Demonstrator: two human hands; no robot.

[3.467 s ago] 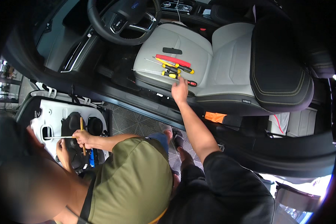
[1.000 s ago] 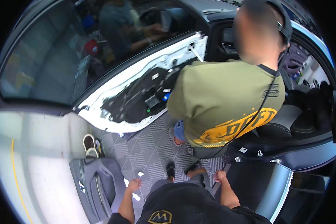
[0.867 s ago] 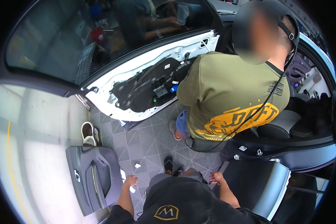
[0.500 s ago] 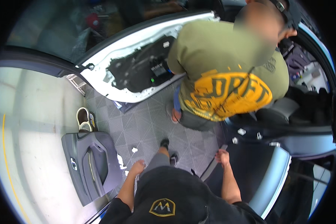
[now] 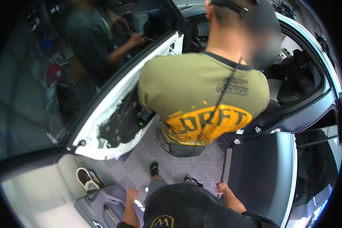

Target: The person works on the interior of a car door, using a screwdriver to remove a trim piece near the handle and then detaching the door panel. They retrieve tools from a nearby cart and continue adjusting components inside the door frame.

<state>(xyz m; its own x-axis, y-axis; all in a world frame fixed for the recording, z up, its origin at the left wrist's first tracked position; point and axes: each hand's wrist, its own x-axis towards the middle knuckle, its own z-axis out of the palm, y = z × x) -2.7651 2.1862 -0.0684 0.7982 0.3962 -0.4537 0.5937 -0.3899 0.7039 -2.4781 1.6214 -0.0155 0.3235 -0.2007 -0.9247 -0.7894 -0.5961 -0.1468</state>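
My left hand [image 5: 132, 194] hangs low with its fingers curled, and nothing shows in it. The dark grey door trim panel [image 5: 102, 205], which stands against the pale wall, is nearest to it. My right hand [image 5: 222, 188] is closed beside the lower end of a grey edge strip [image 5: 227, 167] on the open car door [image 5: 250, 171]. Whether it grips the door edge or something small, I cannot make out. Ahead, a co-worker in an olive shirt [image 5: 201, 87] stands with back turned between the car and another open door [image 5: 106, 152], whose white inner frame is bare of trim.
A brown-and-cream shoe-like item [image 5: 88, 179] lies by the wall. Grey patterned tiles [image 5: 140, 167] cover the floor. Car seats [image 5: 296, 79] show through the door opening. The dark window [image 5: 114, 49] reflects a person.
My view has swung, so the co-worker and the stripped door sit further left and lower. The co-worker stands more upright. My right hand is now nearer the strip's lower end.
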